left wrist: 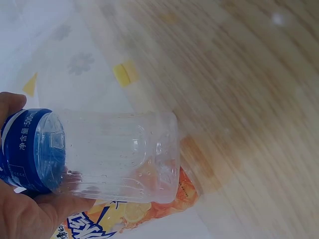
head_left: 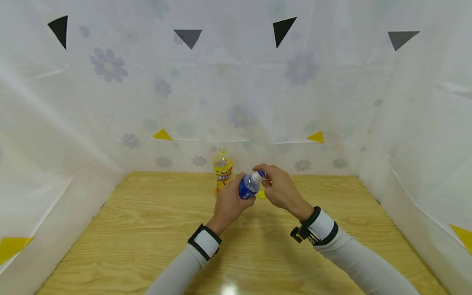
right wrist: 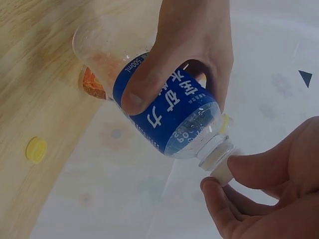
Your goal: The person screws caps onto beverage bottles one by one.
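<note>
My left hand (head_left: 229, 203) grips a clear plastic bottle (head_left: 248, 188) with a blue label, tilted above the table. In the right wrist view the thumb and fingers of my right hand (right wrist: 279, 184) pinch the bottle's white cap (right wrist: 222, 172) at the neck. From the head view the cap's top looks blue. Droplets cling to the bottle's clear wall (left wrist: 119, 154) in the left wrist view. Behind my left hand stands a yellow-labelled drink bottle (head_left: 223, 168), upright with an uncapped neck. A yellow bottle cap (right wrist: 36, 149) lies on the table, close to my right hand.
The wooden table (head_left: 147, 229) is enclosed at the back and sides by white flower-patterned sheeting (head_left: 239, 90). Black, grey and yellow triangles mark the sheeting. Each of my wrists carries a strap, and a small camera (head_left: 298, 234) shows on the right one.
</note>
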Motion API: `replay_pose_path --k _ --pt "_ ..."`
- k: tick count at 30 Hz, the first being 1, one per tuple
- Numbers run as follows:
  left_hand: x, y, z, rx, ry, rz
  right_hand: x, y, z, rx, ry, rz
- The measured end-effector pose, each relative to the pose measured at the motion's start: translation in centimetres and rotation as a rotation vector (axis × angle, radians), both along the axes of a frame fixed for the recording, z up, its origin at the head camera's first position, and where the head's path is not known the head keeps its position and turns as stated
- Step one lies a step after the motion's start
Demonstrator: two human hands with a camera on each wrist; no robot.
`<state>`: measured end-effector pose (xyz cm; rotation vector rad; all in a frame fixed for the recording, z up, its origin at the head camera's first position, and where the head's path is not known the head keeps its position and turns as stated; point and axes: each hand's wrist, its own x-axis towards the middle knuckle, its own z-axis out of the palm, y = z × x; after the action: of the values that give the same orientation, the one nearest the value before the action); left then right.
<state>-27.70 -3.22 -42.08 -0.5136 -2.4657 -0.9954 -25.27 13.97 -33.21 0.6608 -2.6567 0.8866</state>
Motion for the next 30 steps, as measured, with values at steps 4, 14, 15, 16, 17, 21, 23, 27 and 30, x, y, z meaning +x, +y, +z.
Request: replay_pose_path --k 4,14,15,16,17,21,23,27,30 --pt "0.01 0.04 -0.14 -0.006 -0.006 0.000 -0.15 0.03 -0.31 -0.020 0.029 -0.002" --pt "-0.15 -0.06 -0.25 -0.018 -0.013 0.011 -0.47 -0.06 -0.58 -0.008 0.056 -0.012" --pt "-0.14 -0.07 -0.23 -0.019 -0.014 0.012 -0.48 -0.10 -0.53 -0.006 0.056 -0.015" --pt "-0.12 -0.07 -0.19 -0.019 -0.014 0.015 -0.49 -0.13 -0.49 -0.004 0.054 -0.018" --pt "-0.10 -0.07 -0.15 -0.019 -0.015 0.016 -0.50 -0.14 -0.44 -0.003 0.049 -0.022" --pt "0.01 0.00 0.08 -0.016 -0.016 0.015 -0.50 -0.18 -0.26 0.009 0.022 -0.046" --pt "0.07 0.04 0.16 -0.012 -0.018 0.009 -0.50 -0.15 -0.24 0.013 0.013 -0.058" --pt "0.16 0.14 0.20 -0.012 -0.019 0.002 -0.53 -0.01 -0.28 0.007 0.007 -0.071" --pt "0.22 0.21 0.22 -0.014 -0.018 -0.002 -0.54 0.11 -0.36 -0.002 0.010 -0.075"
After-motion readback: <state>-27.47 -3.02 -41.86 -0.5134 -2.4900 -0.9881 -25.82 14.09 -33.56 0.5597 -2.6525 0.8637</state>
